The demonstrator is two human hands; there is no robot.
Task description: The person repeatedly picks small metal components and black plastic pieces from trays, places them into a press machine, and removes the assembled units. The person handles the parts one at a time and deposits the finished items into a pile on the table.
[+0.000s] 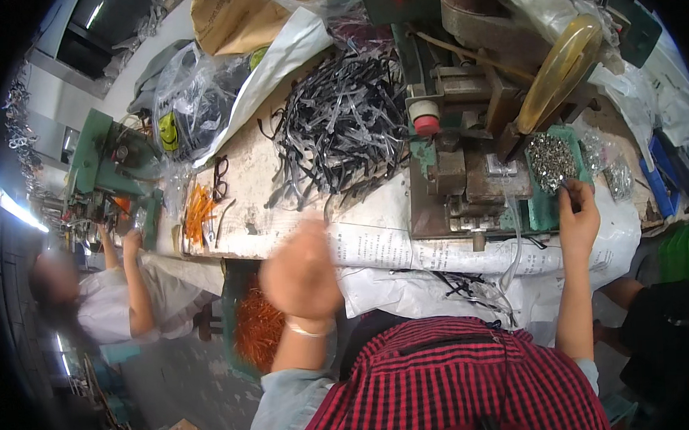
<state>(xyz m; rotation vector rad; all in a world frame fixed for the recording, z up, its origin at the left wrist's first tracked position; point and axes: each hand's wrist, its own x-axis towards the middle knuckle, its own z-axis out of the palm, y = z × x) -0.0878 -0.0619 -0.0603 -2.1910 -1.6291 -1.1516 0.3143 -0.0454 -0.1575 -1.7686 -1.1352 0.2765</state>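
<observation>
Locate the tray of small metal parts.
In the head view, the green tray is on the right, beside the machine, with the right hand near its edge.

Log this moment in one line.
left hand: blurred, grip unclear; right hand: at green tray of small metal parts; bench: black strips piled

The right hand [579, 212] is at the green tray [545, 215] of tiny metal bits [550, 160]; the left hand [302, 272] (all blurry) is by the table's [245, 214] front edge.
</observation>
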